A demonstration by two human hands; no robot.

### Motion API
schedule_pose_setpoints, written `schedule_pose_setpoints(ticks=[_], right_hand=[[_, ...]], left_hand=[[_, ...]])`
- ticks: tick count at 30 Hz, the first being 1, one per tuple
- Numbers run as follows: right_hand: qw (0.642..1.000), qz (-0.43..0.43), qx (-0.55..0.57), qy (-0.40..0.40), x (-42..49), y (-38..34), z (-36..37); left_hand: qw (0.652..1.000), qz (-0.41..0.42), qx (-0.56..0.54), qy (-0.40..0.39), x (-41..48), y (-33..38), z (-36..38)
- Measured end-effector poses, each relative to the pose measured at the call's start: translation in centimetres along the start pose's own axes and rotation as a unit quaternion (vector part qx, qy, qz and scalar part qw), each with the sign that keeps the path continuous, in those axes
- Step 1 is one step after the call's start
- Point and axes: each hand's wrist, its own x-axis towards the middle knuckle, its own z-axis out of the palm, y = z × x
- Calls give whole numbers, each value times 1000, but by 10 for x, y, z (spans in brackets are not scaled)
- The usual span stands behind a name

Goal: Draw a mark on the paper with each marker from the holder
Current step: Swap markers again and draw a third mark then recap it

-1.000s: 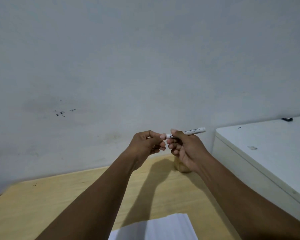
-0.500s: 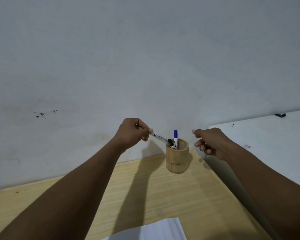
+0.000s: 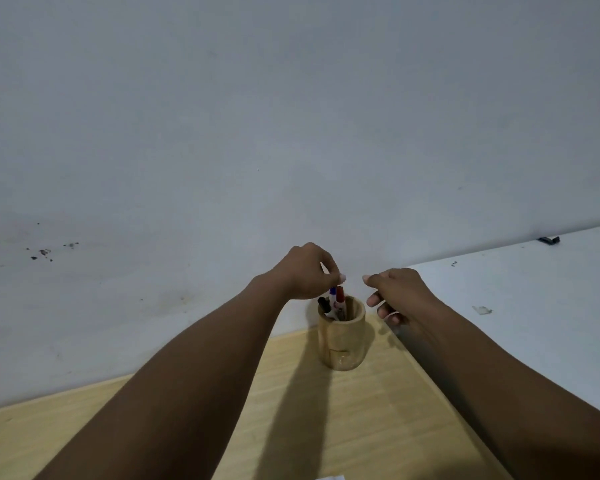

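Reaching into the wooden holder (image 3: pixel 342 337) with the left hand (image 3: pixel 303 273), fingertips (image 3: pixel 340 278) pinching down just above the caps of the blue marker (image 3: pixel 332 293) and the red marker (image 3: pixel 340 295); judging the step in hand as choosing a marker from the cup, though impossible to tell whether the pinch is already gripping a cap or only touching it; standing beside those two, leaning to the left against the rim, a black marker (image 3: pixel 323 304); hovering just right of the holder, the right hand (image 3: pixel 400 294), loosely half-open, fingers curled and holding nothing, index finger pointing toward the left hand's fingertips; stretching both forearms forward over the pale wooden table (image 3: pixel 378 427), left wrist arched so the fingers are dropping from above; sitting near the table's far edge by the wall, the holder, upright; showing only as a sliver at the bottom edge, the paper (image 3: pixel 329 477), well apart from the cup; calling next, probably, for a firm pinch on one cap, a straight lift clear of the rim without dragging its neighbours, then uncapping with the waiting right hand and carrying the tip back to the sheet.
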Motion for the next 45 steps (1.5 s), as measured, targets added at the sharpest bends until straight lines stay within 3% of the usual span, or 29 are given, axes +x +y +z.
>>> schedule_pose_setpoints(ticks=[10,17,23,27,33,38,41,45], right_hand=[[1000,-3,-13,2,5,7,4],[999,7,35,-13,-21,-8,10],[993,22,56,-101,-68,-34,42],[974,57,126,-179,-104,-46,76],[901,144,339,-228,-148,-34,146],[861,174,422,-224,-177,-14,202],[855,171,445,-204,-187,-6,223],[873,158,419,-191,-195,2,238]], left_hand=[[999,-35,28,6,25,-3,34],[989,-2,-13,145,-4,9,2],[968,0,-48,246,-63,10,-49],[951,-15,-104,292,-110,4,-74],[928,-67,-217,294,-179,-36,-88],[903,-97,-307,286,-231,-79,-85],[897,-113,-326,277,-258,-101,-79],[893,-129,-353,247,-286,-127,-62]])
